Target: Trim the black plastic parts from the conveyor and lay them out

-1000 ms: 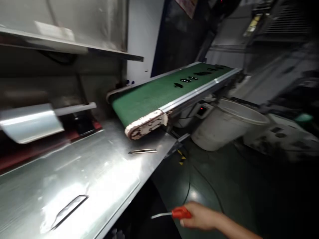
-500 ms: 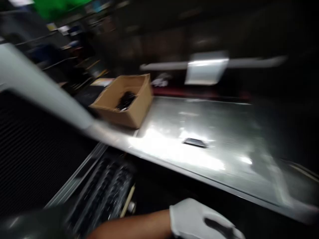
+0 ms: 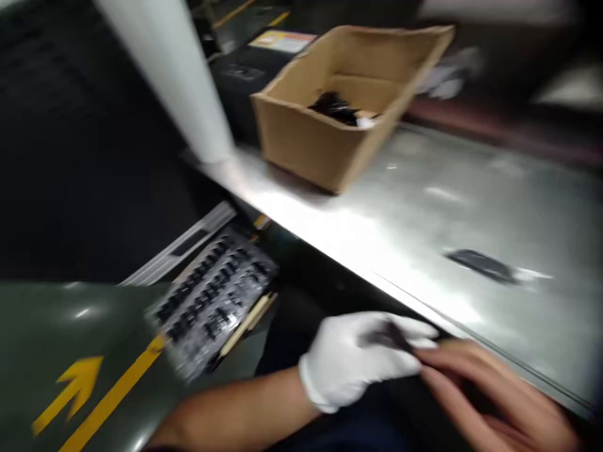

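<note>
My left hand (image 3: 348, 358), in a white glove, is closed on a small dark part (image 3: 389, 336) in front of the table's edge. My bare right hand (image 3: 499, 389) meets it from the right; its thumb and fingertips pinch together right by the dark part and the gloved fingers. Motion blur and the fingers hide what lies in that pinch. Beyond the hands, a flat black piece (image 3: 483, 265) lies on the shiny metal tabletop (image 3: 424, 220), apart from both.
An open cardboard box (image 3: 301, 141) with dark items inside stands at the tabletop's back left. Below, on the left, is a clear plastic tray (image 3: 217, 301) with rows of black parts. A pale post (image 3: 174, 75) rises beside the table. Yellow markings (image 3: 113, 395) run along the green floor.
The view has swung left and closer, so box and tray appear larger. My right hand has come into view and met my left, which still holds the dark part.
</note>
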Demonstrator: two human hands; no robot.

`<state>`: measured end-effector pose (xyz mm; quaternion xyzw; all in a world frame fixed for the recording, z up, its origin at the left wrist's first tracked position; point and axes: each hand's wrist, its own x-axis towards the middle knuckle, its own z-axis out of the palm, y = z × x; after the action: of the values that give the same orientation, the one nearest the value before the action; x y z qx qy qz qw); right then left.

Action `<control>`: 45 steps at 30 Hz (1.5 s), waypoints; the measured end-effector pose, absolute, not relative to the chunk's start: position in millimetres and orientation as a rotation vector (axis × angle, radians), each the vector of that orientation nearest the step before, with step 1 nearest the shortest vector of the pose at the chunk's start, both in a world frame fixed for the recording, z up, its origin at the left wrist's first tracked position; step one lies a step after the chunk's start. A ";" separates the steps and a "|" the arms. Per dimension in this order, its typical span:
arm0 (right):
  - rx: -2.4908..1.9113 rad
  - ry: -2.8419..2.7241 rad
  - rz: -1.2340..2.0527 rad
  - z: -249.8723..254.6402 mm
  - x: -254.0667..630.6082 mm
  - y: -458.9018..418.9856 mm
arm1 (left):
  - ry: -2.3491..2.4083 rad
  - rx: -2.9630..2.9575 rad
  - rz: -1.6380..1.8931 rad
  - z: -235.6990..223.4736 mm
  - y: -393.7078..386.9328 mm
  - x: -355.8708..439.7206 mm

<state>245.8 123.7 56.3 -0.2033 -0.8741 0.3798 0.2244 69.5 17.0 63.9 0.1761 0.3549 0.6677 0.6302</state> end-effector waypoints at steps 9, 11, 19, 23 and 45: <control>-0.465 -2.462 1.104 105.4 195.5 130.9 | 0.807 0.299 1.711 37.5 9.7 45.9; -0.495 -2.490 1.078 107.1 198.5 130.2 | 0.929 0.404 1.641 41.5 12.9 47.1; -0.625 -2.448 1.090 114.6 235.4 170.6 | 1.414 0.794 1.351 58.1 43.3 63.4; -0.954 -2.666 0.542 129.8 251.3 239.4 | 1.517 1.660 1.155 70.9 85.9 57.6; -1.165 -2.889 0.379 110.9 258.8 307.9 | 1.656 2.264 0.555 75.3 168.9 67.5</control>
<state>258.8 307.9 110.9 -0.3711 -0.9207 0.1207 0.0020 67.5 168.9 75.3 0.7838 0.5734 0.1922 0.1409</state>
